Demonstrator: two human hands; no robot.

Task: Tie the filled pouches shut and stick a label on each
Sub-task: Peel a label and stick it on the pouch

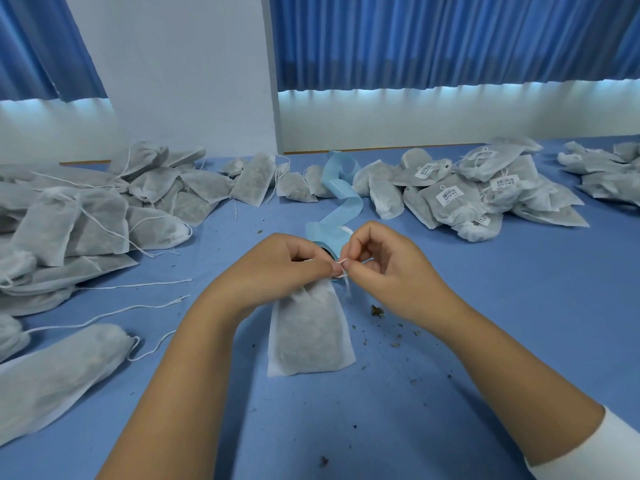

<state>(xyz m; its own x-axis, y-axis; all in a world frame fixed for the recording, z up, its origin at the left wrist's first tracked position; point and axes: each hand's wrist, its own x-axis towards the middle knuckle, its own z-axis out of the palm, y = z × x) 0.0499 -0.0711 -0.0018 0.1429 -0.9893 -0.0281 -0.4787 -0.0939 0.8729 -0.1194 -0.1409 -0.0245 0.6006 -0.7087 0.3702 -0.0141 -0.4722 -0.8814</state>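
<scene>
A white mesh pouch filled with dried herbs lies on the blue table in front of me, its gathered neck pointing away. My left hand grips the neck and pinches the white drawstring. Touching it from the right, my right hand pinches the same drawstring in a small loop. Just behind my hands a light blue label roll trails its backing strip toward the back of the table.
A heap of unlabelled pouches with loose strings fills the left side. Another pouch lies at the near left. Labelled pouches with barcode stickers are piled at the back right. Herb crumbs dot the table near my right wrist.
</scene>
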